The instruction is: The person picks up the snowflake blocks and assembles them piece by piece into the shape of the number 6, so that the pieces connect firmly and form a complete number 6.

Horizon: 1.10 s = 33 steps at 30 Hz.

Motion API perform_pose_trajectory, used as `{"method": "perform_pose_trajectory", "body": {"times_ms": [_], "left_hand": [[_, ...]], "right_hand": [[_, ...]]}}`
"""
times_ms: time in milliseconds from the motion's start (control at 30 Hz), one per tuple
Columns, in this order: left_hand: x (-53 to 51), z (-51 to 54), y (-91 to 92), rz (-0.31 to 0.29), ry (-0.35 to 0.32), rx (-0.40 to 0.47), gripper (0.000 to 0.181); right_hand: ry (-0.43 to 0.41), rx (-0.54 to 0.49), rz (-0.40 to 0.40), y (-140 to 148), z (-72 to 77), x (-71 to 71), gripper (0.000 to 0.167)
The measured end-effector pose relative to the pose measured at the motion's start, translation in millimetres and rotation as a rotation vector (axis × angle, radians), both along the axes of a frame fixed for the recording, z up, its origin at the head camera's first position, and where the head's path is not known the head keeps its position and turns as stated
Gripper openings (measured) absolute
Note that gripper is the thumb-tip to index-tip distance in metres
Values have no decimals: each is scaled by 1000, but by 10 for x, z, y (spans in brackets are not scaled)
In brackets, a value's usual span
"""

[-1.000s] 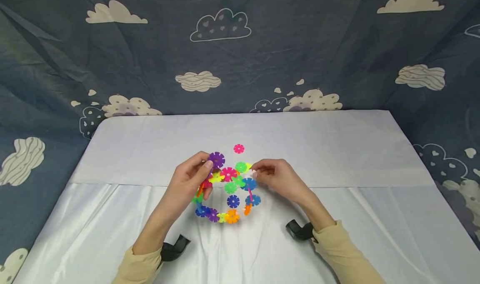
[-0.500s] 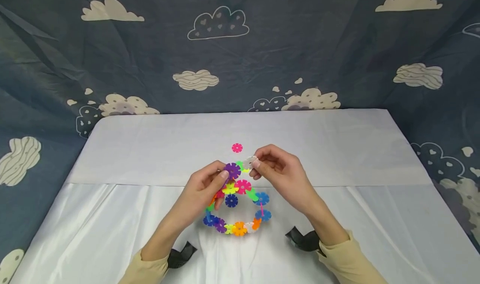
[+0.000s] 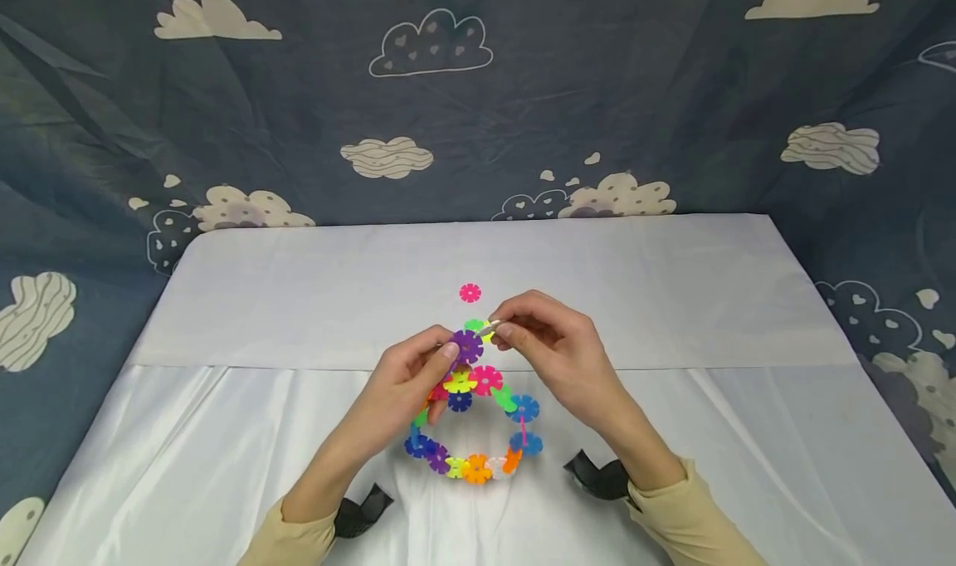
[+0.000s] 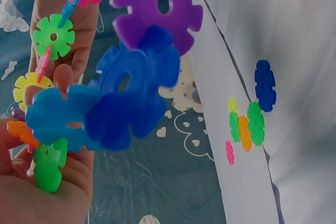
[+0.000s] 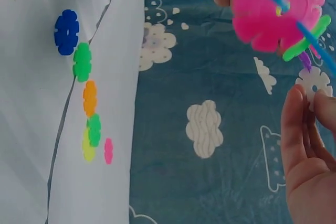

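A ring of interlocked, notched plastic flower discs (image 3: 476, 469) in several colours hangs from my left hand (image 3: 407, 379). Thumb and fingers of that hand pinch the chain by a purple disc (image 3: 467, 348) at its upper end. My right hand (image 3: 560, 354) pinches a white flower disc (image 5: 313, 80) between thumb and fingertips. Seen nearly edge-on in the head view, the white disc meets the purple disc's right edge. In the right wrist view a purple edge touches its rim; how deep the notches sit cannot be told. The chain's large blue disc (image 4: 126, 85) fills the left wrist view.
Loose discs lie on the white-covered table (image 3: 672, 300) beyond the hands: a pink one (image 3: 470, 292), an orange one (image 5: 90, 98), a yellow one (image 5: 88, 148), a dark blue one (image 5: 66, 32) and green ones (image 5: 82, 62). A dark cloud-patterned cloth (image 3: 635, 93) hangs behind.
The right hand has lifted the white disc from the table and brought it left against the purple disc, turning it edge-on. The left hand has shifted right and nearer with the chain.
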<state>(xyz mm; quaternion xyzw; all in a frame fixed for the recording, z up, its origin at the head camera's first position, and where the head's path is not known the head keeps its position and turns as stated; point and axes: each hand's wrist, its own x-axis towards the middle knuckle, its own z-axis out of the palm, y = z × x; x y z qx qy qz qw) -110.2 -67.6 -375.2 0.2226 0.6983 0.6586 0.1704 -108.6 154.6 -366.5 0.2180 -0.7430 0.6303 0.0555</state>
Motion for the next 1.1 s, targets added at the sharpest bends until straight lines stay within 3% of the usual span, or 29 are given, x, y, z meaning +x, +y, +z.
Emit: {"method": "perform_pose_trajectory", "body": {"times_ms": [300,600,1100], "left_hand": [[29,0,31,-25,-21,-9,21],[48,-22,46,-17,-135,26,21],[3,-57,15,-29,-192,46,27]], "right_hand": [[118,122,33,21,-4,-35,17],[232,115,4,-33,-68,-45,20],[310,160,-27,-105,-188,-74,21]]}}
